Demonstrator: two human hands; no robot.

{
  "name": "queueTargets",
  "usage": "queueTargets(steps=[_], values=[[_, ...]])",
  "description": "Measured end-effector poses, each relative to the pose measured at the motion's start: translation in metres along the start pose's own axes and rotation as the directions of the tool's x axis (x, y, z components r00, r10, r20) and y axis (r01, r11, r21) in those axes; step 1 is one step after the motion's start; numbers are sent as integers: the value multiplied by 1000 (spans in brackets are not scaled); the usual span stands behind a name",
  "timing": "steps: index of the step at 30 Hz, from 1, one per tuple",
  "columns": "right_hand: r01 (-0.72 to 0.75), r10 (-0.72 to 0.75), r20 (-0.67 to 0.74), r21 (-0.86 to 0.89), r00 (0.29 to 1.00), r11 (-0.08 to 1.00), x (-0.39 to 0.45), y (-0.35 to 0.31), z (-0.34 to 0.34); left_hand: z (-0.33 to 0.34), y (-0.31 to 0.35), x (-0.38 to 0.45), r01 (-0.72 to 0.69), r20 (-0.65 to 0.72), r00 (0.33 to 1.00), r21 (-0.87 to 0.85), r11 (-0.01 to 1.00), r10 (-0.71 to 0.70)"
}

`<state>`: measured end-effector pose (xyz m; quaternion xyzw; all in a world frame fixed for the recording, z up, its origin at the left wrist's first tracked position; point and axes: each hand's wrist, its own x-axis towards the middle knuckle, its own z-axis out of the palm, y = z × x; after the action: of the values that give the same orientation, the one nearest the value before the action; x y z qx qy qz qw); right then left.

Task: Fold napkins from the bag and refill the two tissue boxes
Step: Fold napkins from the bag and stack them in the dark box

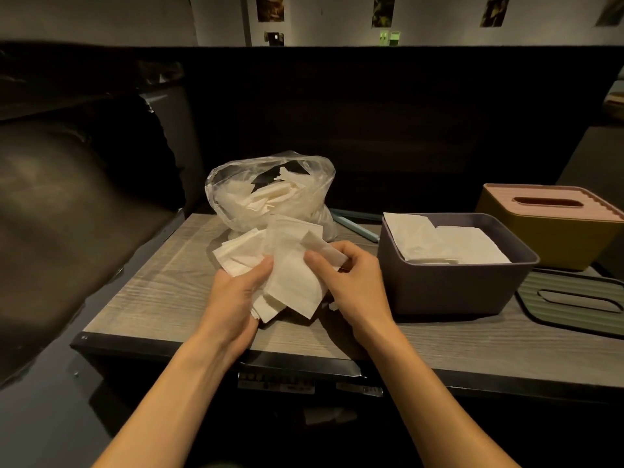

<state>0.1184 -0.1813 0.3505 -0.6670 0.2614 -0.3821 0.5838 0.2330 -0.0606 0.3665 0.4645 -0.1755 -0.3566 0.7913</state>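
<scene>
From the head camera, both hands work above the front half of the wood-grain table (145, 292): the left hand (236, 292) grips a loose bunch of white napkins (290, 282) while the right hand (351, 282) pinches one napkin's upper corner. The clear plastic bag (266, 190) of napkins sits just behind them near the table's back edge. The open grey tissue box (452, 288), holding folded napkins, stands just right of the right hand, with its green lid (574, 302) lying flat toward the right edge and the closed yellow tissue box (553, 231) behind it.

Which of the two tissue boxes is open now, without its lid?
The dark purple box, nearest the right hand: white napkins show inside it. The yellow box behind has its pink lid on.
</scene>
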Motion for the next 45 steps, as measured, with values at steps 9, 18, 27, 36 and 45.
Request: queueTargets(steps=[9, 18, 27, 36, 45], values=[[70, -78, -68, -102, 995, 992, -3, -2, 4, 1, -2, -1, 5, 5, 1000, 13, 1000, -5], [253, -258, -140, -47, 956, 966, -5, -14, 12, 7, -3, -5, 3, 157, 987, 135, 991, -24], [3, -3, -60, 3, 998, 1000, -6, -11, 8, 4, -6, -4, -81, 130, 990, 157, 984, 60], [294, -276, -125, 159, 953, 943, -11, -19, 17, 6, 0, 0, 74, 66, 995, 54, 996, -78], [268, -301, -17, -405, 954, 874, -8, -6, 24, 5, 2, 0, 153, 195, 969, 26, 988, -155]])
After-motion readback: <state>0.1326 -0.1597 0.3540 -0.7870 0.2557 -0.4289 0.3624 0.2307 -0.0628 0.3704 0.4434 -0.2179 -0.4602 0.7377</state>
